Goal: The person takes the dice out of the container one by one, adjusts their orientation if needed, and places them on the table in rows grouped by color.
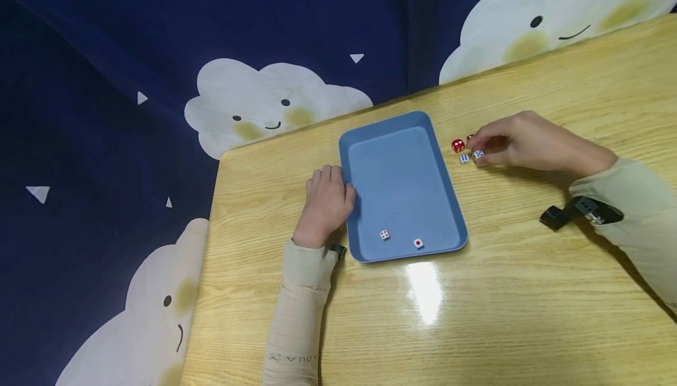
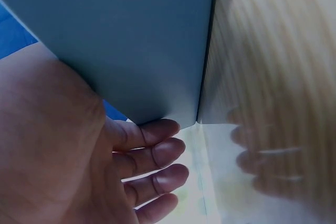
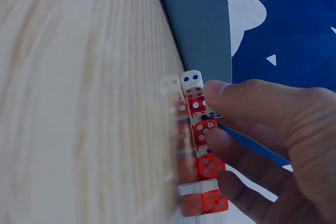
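Observation:
A blue rectangular tray (image 1: 394, 186) lies on the table, with two white dice in its near end: one (image 1: 384, 235) shows red pips, the other (image 1: 418, 244) a single red dot. At the tray's left side my left hand (image 1: 324, 204) holds the rim, its thumb over the edge and its fingers (image 2: 163, 153) outside the wall. Beyond the opposite side, my right hand (image 1: 534, 142) pinches a white die (image 1: 478, 155) with blue pips between thumb and index finger. Beside it sit another blue-pipped white die (image 1: 464, 158) and a red die (image 1: 458, 145). More red dice (image 3: 211, 165) stand behind, partly hidden by the fingers.
The wooden table (image 1: 502, 327) extends around the tray. A dark blue cloth (image 1: 296, 16) with cloud faces hangs along the table's far and left edges. On the right wrist sits a black camera mount (image 1: 555, 217), close above the tabletop.

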`<act>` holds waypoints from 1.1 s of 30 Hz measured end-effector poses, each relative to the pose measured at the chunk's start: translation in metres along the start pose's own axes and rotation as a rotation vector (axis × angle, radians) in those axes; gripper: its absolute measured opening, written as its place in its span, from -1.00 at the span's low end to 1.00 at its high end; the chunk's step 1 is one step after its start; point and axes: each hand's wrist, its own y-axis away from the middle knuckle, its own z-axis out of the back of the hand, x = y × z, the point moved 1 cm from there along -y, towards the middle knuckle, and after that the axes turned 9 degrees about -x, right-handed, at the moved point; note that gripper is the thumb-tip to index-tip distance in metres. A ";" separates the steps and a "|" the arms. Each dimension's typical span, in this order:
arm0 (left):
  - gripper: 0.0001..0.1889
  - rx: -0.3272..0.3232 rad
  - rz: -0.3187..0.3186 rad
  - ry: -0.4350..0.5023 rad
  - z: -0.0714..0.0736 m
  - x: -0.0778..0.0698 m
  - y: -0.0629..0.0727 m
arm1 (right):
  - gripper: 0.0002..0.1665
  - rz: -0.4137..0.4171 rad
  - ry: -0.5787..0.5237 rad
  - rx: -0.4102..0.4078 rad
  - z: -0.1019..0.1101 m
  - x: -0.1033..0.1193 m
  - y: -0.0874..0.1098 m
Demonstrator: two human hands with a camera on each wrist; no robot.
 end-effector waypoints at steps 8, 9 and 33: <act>-0.68 0.003 0.006 0.006 0.000 0.001 0.000 | -0.72 -0.007 0.027 0.019 -0.001 -0.003 -0.002; -0.68 0.003 0.007 0.008 0.000 0.001 0.000 | -0.72 -0.006 0.030 0.022 -0.001 -0.003 -0.003; -0.68 0.002 0.002 -0.003 -0.001 0.003 0.001 | -0.72 0.011 0.069 0.026 -0.001 0.004 -0.005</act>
